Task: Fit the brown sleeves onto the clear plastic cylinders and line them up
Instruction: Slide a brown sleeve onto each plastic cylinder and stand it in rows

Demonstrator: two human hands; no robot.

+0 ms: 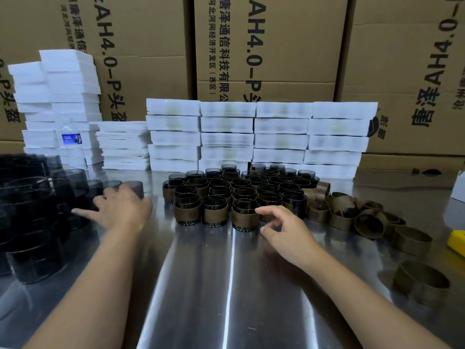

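Several sleeved cylinders (216,214) stand packed in rows at the middle of the steel table (201,285). Bare smoky clear cylinders (32,222) are piled at the left. Loose brown sleeves (370,224) lie scattered at the right. My left hand (120,210) reaches into the bare cylinders with fingers spread; one cylinder (134,187) stands right behind it, and I cannot tell whether it holds any. My right hand (284,229) hovers beside the front-row sleeved cylinder (244,217), fingers loosely bent, holding nothing.
Stacks of white foam trays (251,137) line the back of the table, with taller stacks (65,96) at the left. A water bottle (71,142) stands among them. Cardboard boxes (271,46) form the wall behind. A yellow object (456,241) sits at the right edge.
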